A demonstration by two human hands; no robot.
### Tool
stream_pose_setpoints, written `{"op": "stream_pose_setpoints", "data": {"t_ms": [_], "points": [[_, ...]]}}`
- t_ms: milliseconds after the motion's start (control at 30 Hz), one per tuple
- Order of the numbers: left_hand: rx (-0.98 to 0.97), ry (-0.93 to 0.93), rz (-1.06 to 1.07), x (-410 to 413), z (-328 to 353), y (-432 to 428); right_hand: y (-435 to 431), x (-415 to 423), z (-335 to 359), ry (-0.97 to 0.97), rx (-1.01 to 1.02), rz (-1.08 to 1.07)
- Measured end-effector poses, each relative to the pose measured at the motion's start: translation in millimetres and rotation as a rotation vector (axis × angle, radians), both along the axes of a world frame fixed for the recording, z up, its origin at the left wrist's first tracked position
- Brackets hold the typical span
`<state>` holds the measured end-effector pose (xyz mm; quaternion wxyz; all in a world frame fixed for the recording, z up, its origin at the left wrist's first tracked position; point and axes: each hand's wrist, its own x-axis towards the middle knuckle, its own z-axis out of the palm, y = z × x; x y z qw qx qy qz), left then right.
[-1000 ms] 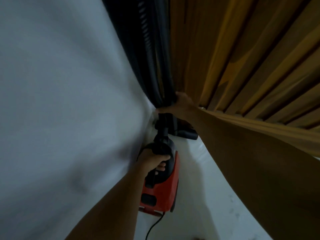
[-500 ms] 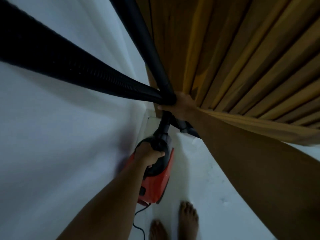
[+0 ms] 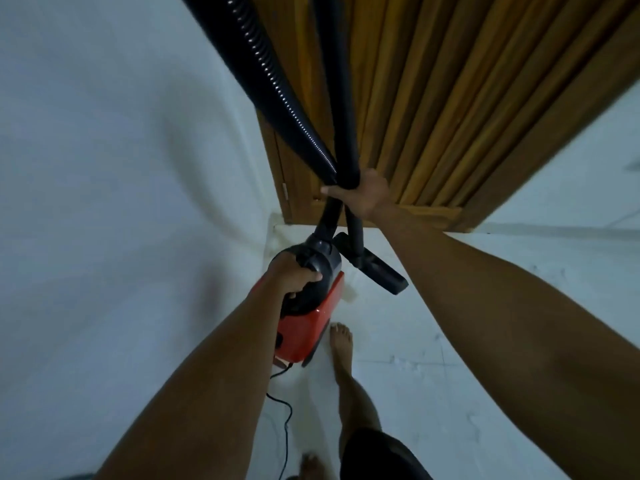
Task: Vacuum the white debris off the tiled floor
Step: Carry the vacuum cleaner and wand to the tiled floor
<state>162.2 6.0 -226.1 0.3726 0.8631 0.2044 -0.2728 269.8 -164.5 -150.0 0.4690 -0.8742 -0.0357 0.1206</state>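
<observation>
While the left hand (image 3: 294,277) grips the vacuum (image 3: 304,327) by its handle, the right hand (image 3: 363,194) clasps hose (image 3: 277,84) and wand (image 3: 341,98) together.

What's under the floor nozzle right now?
Pale tiled floor shows around the floor nozzle, held by the right hand. Directly beneath it is covered; debris there cannot be seen.

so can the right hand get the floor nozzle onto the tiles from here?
Probably yes: right hand grips the wand, and the floor nozzle hangs over open tiled floor; only the bare foot is close.
</observation>
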Motion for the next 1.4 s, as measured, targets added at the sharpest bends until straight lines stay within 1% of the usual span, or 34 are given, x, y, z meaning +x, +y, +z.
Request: {"op": "stream_pose_setpoints", "data": {"t_ms": [100,200,400,533,733,867,1000,1233,1400], "points": [[0.000,-0.029,-0.039,-61.2,27.3,-14.2,-23.3,-71.2,26.4,-0.028,0.009,-0.072],[-0.003,0.010,-0.056,-118.3,46.6,-30.2,-41.9,-139.2,44.1,-0.015,0.018,-0.121],[-0.030,0.061,-0.053,-222.0,43.5,-63.6,-73.9,-242.8,40.7,0.010,0.021,-0.202],[-0.031,0.042,-0.051,-293.0,35.9,-90.6,-98.0,-310.3,39.7,0.005,-0.025,-0.207],[-0.064,0.001,-0.018,-412.7,33.5,-145.7,-152.8,-429.4,43.3,-0.027,-0.020,-0.191],[-0.019,-0.064,-0.055,-501.9,29.9,-190.8,-192.3,-516.6,50.8,-0.029,-0.016,-0.186],[-0.024,-0.030,-0.051,-585.2,30.7,-226.7,-226.5,-598.6,55.0,0.006,-0.012,-0.185],[-0.074,0.038,-0.028,-712.8,26.9,-258.4,-252.7,-720.1,48.5,0.055,-0.037,-0.174],[-0.042,-0.014,-0.065,-811.4,17.2,-259.7,-259.7,-810.2,38.5,0.069,-0.054,-0.172]]}}
